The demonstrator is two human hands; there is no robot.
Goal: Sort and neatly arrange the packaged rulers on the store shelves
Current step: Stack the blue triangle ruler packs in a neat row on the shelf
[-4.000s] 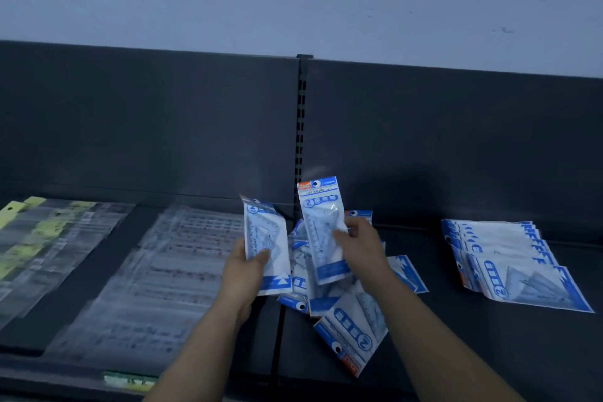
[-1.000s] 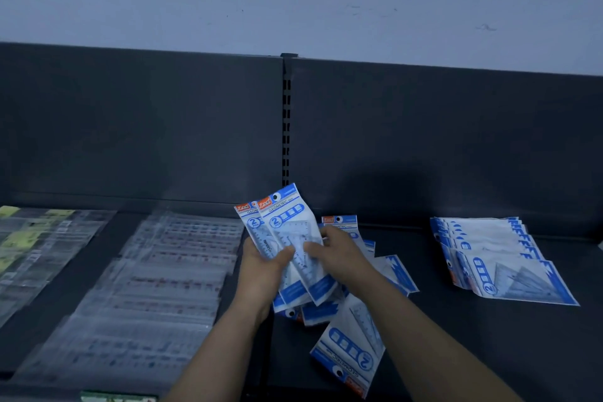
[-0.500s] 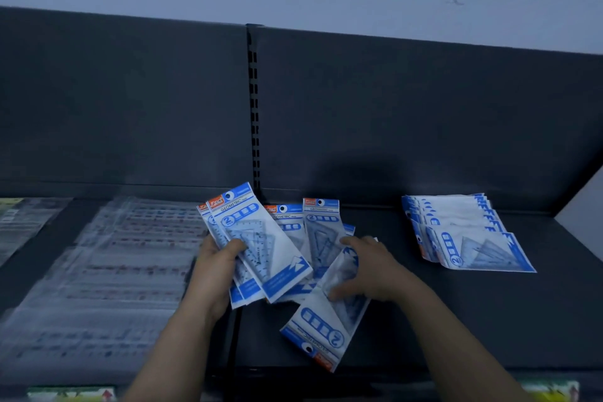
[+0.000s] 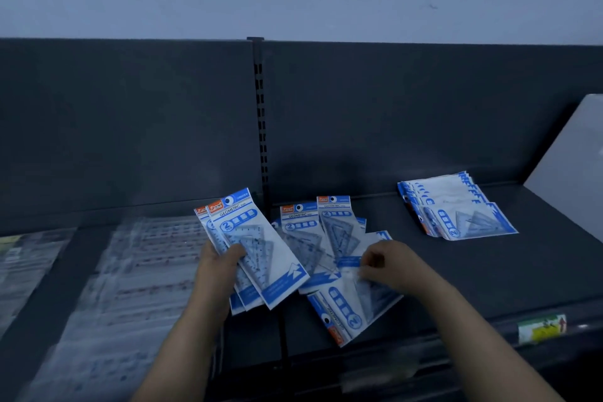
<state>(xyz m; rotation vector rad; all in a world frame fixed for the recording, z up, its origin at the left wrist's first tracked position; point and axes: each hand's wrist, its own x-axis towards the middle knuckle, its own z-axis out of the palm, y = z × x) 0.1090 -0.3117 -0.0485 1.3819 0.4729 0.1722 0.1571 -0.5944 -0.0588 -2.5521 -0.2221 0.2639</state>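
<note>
My left hand (image 4: 217, 266) grips a small fan of blue-and-white geometric ruler packs (image 4: 261, 248), held upright above the seam between two shelf sections. My right hand (image 4: 385, 266) rests on a loose pile of the same packs (image 4: 323, 238) lying on the dark shelf (image 4: 473, 271), fingers pinching the edge of the nearest pack (image 4: 350, 313), which lies upside down at the shelf's front. A tidy overlapping stack of packs (image 4: 456, 209) lies at the right rear of the shelf.
Clear sleeves of long rulers (image 4: 130, 277) cover the left shelf section, with more packs (image 4: 19, 258) at the far left. A slotted upright (image 4: 260, 127) divides the dark back panels. A price label (image 4: 541, 328) sits on the front rail.
My right hand has left the packs held in my left hand and dropped onto the loose pile. The camera has swung right and down, so the shelf's right end shows.
</note>
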